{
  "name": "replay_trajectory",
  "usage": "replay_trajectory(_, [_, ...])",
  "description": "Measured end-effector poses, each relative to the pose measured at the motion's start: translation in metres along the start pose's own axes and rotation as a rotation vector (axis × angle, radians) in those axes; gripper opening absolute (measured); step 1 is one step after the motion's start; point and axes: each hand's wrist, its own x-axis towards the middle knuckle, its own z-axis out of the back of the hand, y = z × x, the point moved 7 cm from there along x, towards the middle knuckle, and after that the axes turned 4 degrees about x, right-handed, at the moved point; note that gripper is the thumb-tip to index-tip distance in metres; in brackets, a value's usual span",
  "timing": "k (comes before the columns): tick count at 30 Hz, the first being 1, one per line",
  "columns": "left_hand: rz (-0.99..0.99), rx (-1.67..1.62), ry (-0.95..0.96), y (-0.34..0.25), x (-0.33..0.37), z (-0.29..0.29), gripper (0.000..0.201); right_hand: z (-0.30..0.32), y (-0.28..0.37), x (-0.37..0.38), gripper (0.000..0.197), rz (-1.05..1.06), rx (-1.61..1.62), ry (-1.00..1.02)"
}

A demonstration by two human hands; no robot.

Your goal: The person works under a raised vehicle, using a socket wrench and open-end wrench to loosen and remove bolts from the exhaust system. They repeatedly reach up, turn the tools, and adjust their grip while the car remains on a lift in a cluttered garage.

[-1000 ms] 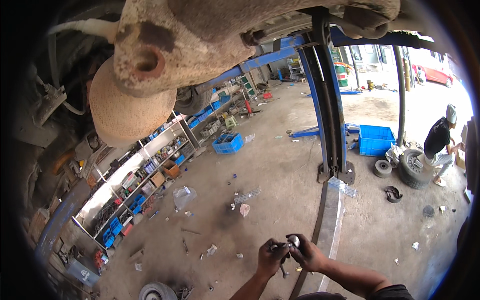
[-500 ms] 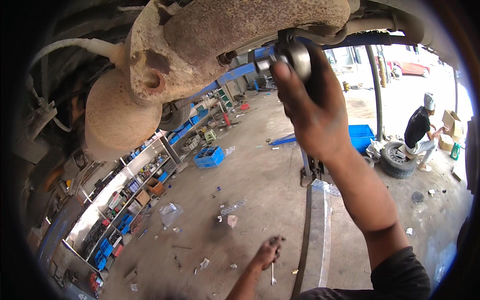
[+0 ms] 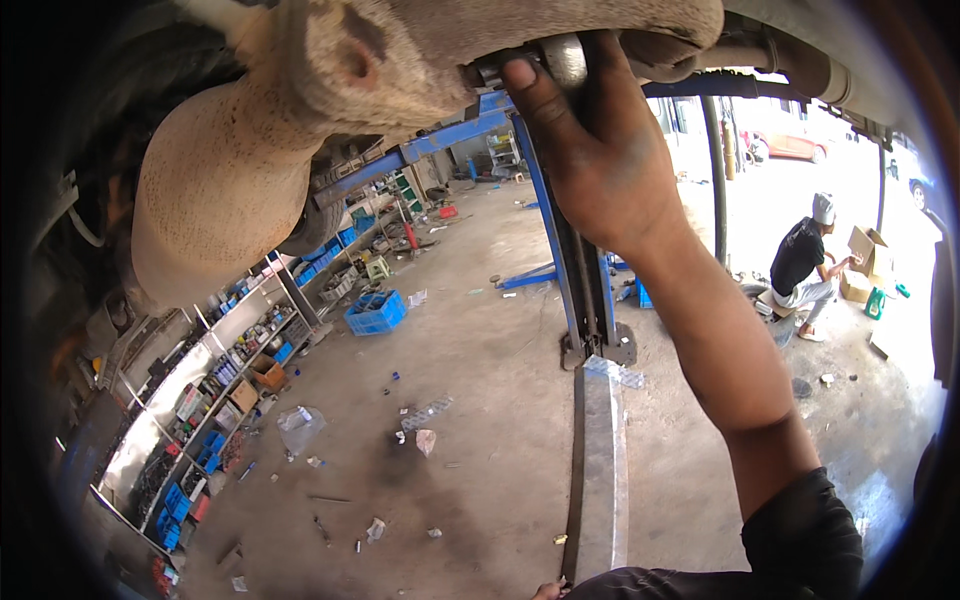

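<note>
Overhead, a rust-speckled suspension arm (image 3: 450, 35) spans the upper part of the view. My right hand (image 3: 615, 170) reaches up to its underside, thumb and fingers closed around a shiny round metal part (image 3: 563, 62). That part sits against the arm's lower edge, beside a darker fitting; the fingers behind it are mostly hidden. A dusty, bulging part (image 3: 215, 195) hangs to the left of the hand. Only a sliver of my left hand (image 3: 549, 591) shows at the bottom edge, so what its fingers hold is out of sight.
A blue lift post (image 3: 560, 230) rises from the floor behind my right arm. Shelves of boxes and bottles (image 3: 230, 370) line the left, near a blue crate (image 3: 376, 312). Litter dots the concrete. A person in a black shirt (image 3: 803, 260) sits at the right by cardboard boxes (image 3: 867, 255).
My right hand has pressed the round metal part up closer against the arm. My left hand, which held a wrench, has dropped almost out of the bottom edge. The view has shifted.
</note>
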Motion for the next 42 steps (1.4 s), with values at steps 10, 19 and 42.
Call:
replay_trajectory(10, [-0.020,0.006,-0.014,-0.011,0.001,-0.016,0.032,-0.002,-0.006,-0.005,0.049,-0.081,-0.141,0.112])
replay_trajectory(19, [-0.148,0.086,-0.062,-0.052,-0.013,-0.058,0.032,0.003,0.002,0.000,0.047,0.032,-0.215,0.176])
replay_trajectory(42, [-2.356,0.746,0.260,-0.252,-0.640,-0.433,0.023,0.023,-0.043,-0.059,0.034,-0.729,-0.056,-0.225])
